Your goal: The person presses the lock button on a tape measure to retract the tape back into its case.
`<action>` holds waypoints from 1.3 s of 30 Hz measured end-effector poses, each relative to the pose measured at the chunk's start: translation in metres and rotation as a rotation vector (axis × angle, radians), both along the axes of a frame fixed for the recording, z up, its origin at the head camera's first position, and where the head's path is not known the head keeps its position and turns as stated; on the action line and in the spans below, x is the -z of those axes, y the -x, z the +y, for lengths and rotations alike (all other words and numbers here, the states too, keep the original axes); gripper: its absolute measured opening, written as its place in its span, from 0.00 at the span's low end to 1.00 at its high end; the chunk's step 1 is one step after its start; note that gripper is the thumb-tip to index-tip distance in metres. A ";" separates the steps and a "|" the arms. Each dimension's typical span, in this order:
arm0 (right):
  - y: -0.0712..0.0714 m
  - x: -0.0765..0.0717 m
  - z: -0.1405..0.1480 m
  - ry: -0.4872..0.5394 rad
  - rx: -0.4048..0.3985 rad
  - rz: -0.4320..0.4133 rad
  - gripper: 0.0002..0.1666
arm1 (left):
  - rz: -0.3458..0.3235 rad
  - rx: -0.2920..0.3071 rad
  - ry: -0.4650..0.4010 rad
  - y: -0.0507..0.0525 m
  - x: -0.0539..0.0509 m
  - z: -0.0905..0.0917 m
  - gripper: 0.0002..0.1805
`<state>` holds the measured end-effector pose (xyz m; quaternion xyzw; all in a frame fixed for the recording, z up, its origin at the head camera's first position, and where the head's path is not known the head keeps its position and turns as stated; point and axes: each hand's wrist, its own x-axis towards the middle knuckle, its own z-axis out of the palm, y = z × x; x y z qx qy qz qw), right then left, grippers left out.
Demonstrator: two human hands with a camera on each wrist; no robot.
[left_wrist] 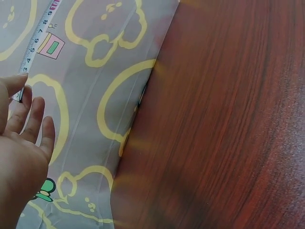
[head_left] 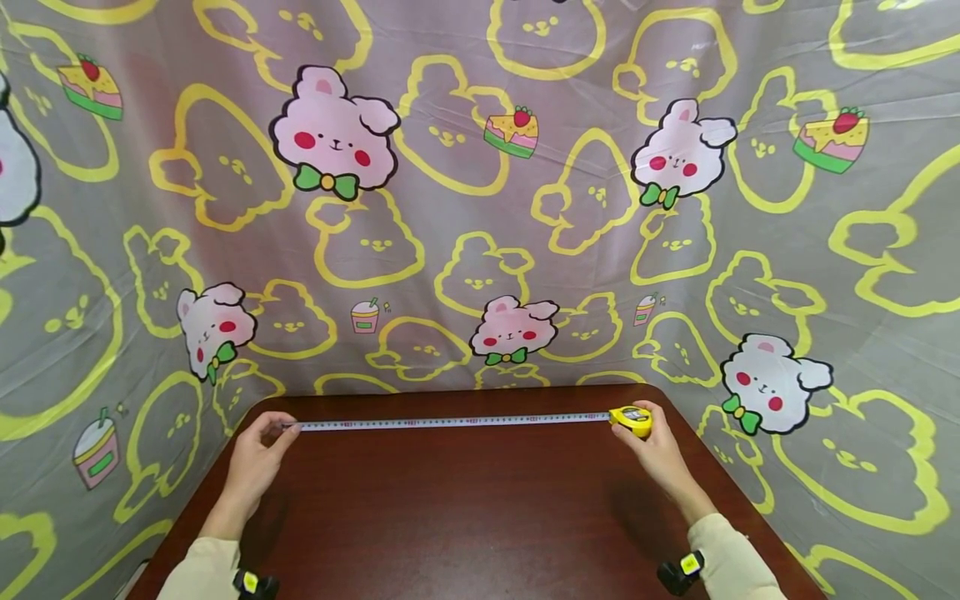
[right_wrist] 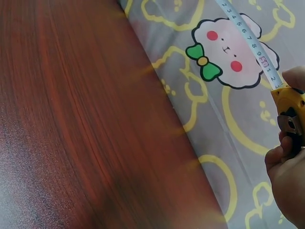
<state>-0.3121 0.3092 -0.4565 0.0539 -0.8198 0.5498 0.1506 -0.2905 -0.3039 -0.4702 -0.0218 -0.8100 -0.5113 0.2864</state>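
A yellow tape measure (head_left: 630,421) has its white blade (head_left: 450,422) drawn out in a nearly straight line across the far part of the table. My right hand (head_left: 660,450) grips the yellow case, seen close up at the edge of the right wrist view, with a black and metal clip on the case (right_wrist: 289,123). At the other end my left hand (head_left: 258,458) pinches the blade's tip between thumb and index finger. In the left wrist view the other fingers of that left hand (left_wrist: 28,138) are spread loosely, and low numbers show on the blade (left_wrist: 35,40).
The brown wood-grain table (head_left: 450,508) lies under both hands. Around its back and sides hangs a grey curtain (head_left: 465,208) printed with yellow outlines and white bunny faces. Dark wrist cameras with yellow labels sit at both sleeves (head_left: 202,571).
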 end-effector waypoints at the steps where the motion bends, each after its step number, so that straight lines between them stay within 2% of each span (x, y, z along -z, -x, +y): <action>1: -0.003 -0.004 -0.003 -0.005 -0.005 0.002 0.39 | -0.001 0.001 0.003 0.000 0.000 0.000 0.09; 6: -0.020 -0.024 -0.015 -0.012 -0.011 -0.002 0.36 | -0.007 0.001 0.020 0.000 0.001 0.000 0.08; 9: -0.025 -0.029 -0.019 -0.017 -0.005 -0.008 0.35 | -0.001 0.000 0.018 -0.001 0.001 0.000 0.08; 22: -0.029 -0.032 -0.024 -0.010 -0.018 -0.007 0.36 | -0.033 -0.002 0.016 0.001 0.002 0.004 0.09; 29: -0.031 -0.035 -0.027 -0.022 -0.013 -0.009 0.35 | -0.010 0.011 0.027 0.004 -0.001 0.006 0.08; 31: -0.029 -0.033 -0.027 -0.029 -0.015 -0.006 0.36 | -0.001 0.015 0.022 0.004 -0.002 0.007 0.08; 39: 0.000 0.003 -0.011 -0.008 -0.016 0.017 0.39 | 0.003 0.034 0.023 0.004 -0.002 0.011 0.08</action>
